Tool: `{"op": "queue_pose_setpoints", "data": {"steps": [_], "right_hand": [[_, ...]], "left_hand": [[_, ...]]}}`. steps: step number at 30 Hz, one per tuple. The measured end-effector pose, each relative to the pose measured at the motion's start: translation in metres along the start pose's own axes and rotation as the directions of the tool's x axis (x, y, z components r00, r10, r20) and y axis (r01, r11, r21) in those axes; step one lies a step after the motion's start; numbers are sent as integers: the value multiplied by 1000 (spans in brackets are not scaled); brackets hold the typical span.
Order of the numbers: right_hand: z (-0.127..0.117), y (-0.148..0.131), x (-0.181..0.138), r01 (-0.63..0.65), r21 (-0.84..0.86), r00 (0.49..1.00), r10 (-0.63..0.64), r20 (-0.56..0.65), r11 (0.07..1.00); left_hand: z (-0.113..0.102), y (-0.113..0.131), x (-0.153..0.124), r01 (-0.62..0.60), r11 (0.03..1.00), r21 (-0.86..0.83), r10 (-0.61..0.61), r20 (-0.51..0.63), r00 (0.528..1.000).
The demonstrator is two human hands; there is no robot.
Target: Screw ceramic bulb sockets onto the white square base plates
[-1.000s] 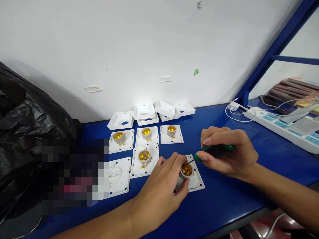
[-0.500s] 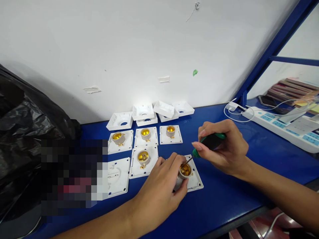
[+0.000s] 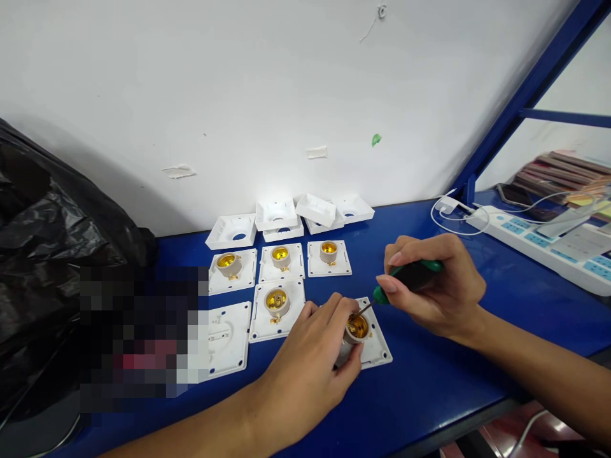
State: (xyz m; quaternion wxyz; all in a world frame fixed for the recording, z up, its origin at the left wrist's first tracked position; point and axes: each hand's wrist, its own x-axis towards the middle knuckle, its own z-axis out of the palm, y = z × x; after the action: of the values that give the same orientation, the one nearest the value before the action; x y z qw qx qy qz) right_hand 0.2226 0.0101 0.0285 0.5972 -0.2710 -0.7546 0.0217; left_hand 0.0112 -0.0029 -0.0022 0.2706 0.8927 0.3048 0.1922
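My left hand [image 3: 324,353] is closed around a round lamp socket [image 3: 358,327] with a brass-coloured inside, which sits on a square white base plate [image 3: 379,346]. Its fingers cover the socket's left side. In my right hand [image 3: 436,286] is a screwdriver [image 3: 414,275] with a green and black handle. The screwdriver's thin shaft slants down to the left into the socket; its tip is hard to make out. Behind my left hand, a similar lamp socket [image 3: 277,301] stands on its own plate. A bare white plate [image 3: 228,337] lies at the left.
Three more plates with sockets [image 3: 280,257] stand in a row farther back. Several white covers [image 3: 233,230] lie against the wall. A black plastic bag [image 3: 62,216] bulges at left. At right are a power strip [image 3: 539,238], a white cable and a stack of flat items [image 3: 563,175].
My right hand has shifted slightly to the right, and the screwdriver handle has turned a little. My left hand keeps its hold on the socket. The whole view has slid slightly.
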Motion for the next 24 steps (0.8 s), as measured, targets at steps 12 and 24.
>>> {"op": "queue_pose_setpoints", "data": {"steps": [12,24], "right_hand": [[0,-4,3,16,-38,999,-14,44,999],[-3,-14,9,79,-184,987,-51,153,980]], "left_hand": [[1,-3,2,-19,1000,13,19,-16,1000],[0,-1,0,-6,1000,-3,6,-12,1000]]}}
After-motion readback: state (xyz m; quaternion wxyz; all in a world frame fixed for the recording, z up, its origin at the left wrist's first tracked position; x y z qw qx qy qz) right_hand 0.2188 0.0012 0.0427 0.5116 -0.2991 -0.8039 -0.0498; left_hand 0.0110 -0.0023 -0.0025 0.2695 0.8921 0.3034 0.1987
